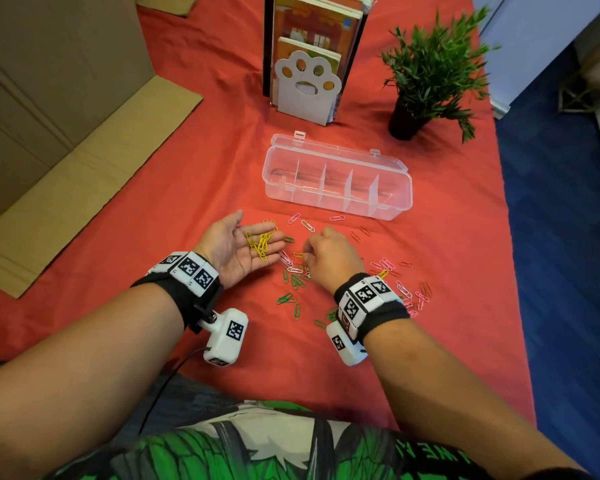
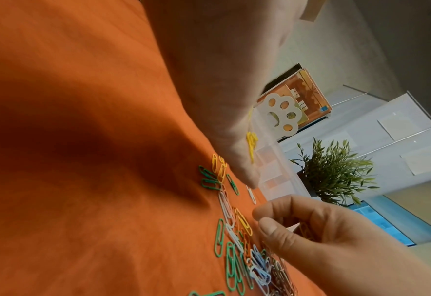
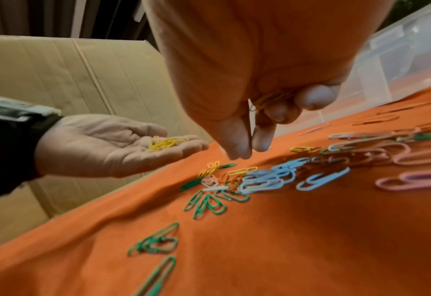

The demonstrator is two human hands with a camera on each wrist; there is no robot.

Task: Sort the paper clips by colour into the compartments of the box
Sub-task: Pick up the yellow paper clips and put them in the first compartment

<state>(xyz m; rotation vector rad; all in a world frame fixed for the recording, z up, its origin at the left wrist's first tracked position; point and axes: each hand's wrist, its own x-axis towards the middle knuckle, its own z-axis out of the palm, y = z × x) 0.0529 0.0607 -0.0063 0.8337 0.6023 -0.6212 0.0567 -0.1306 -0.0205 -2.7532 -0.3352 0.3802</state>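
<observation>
My left hand (image 1: 236, 247) lies palm up and flat just above the red cloth, with several yellow paper clips (image 1: 260, 242) resting on its fingers (image 3: 166, 142). To its right, my right hand (image 1: 329, 254) hovers over the mixed pile of clips (image 1: 295, 271). Its fingers curl round a few yellow clips (image 3: 267, 100), while thumb and forefinger point down close to a yellow clip on the cloth (image 2: 243, 221). Green clips (image 1: 286, 298), blue clips (image 3: 267, 178) and pink clips (image 1: 416, 296) lie scattered about. The clear compartment box (image 1: 400, 188) stands open behind the pile, and I see no clips in it.
A large cardboard box (image 1: 66, 116) with a folded-out flap fills the left side. A paw-shaped bookend with books (image 1: 309, 81) and a potted plant (image 1: 430, 71) stand behind the clear box. The table's right edge (image 1: 510, 237) drops to blue floor.
</observation>
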